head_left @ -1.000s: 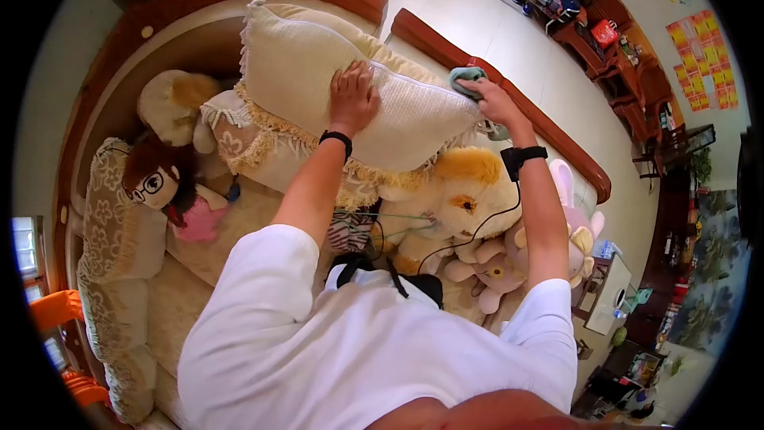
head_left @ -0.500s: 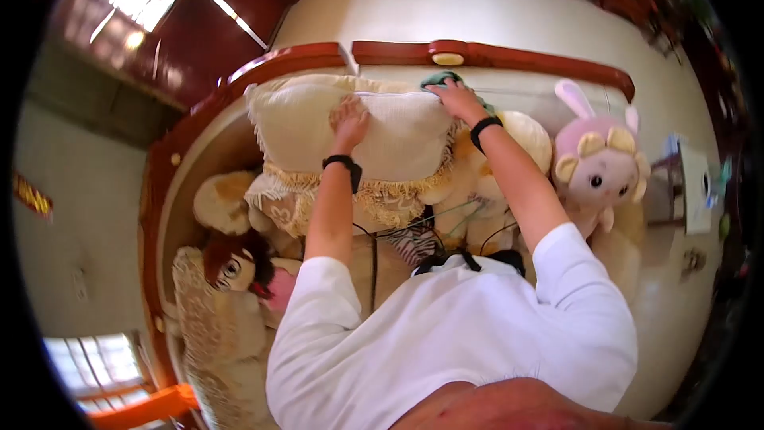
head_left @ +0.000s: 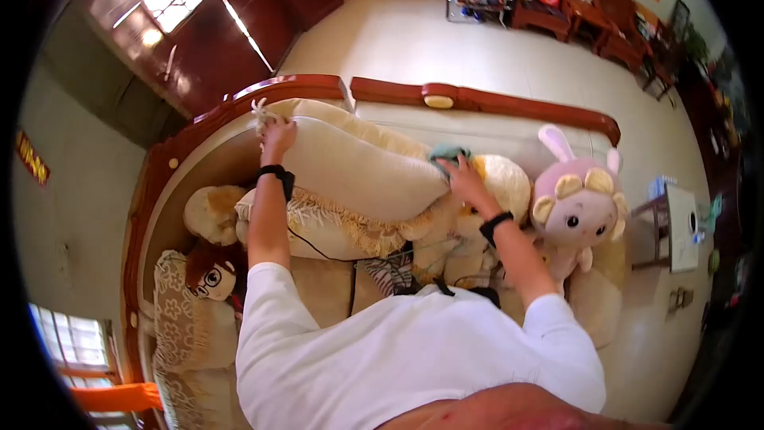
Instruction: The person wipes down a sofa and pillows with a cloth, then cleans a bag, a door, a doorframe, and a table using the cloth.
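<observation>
A cream cushion [head_left: 350, 163] with fringed edges leans on the sofa, its top side bent and pulled toward me. My left hand [head_left: 277, 135] grips its upper left corner, where a tuft of fringe sticks out above the fingers. At the cushion's right end, my right hand [head_left: 465, 178] is closed on a green cloth [head_left: 447, 153]; whether it also pinches the cushion is hidden. Below lies another fringed, patterned cushion [head_left: 318, 227]. A pale plush toy [head_left: 503, 179] sits just right of my right hand.
A pink rabbit-eared plush [head_left: 579, 199] sits at the sofa's right. On the left are a doll with glasses [head_left: 213, 277] and another plush [head_left: 213, 215]. A thin dark cable [head_left: 318, 254] crosses the seat. The wooden sofa rail [head_left: 509, 107] runs behind; a small table [head_left: 680, 227] stands right.
My left hand has gone from lying flat on the cushion's face to gripping its upper left corner. The cushion has bent and tilted. My right hand keeps the cloth; the view has tipped upward.
</observation>
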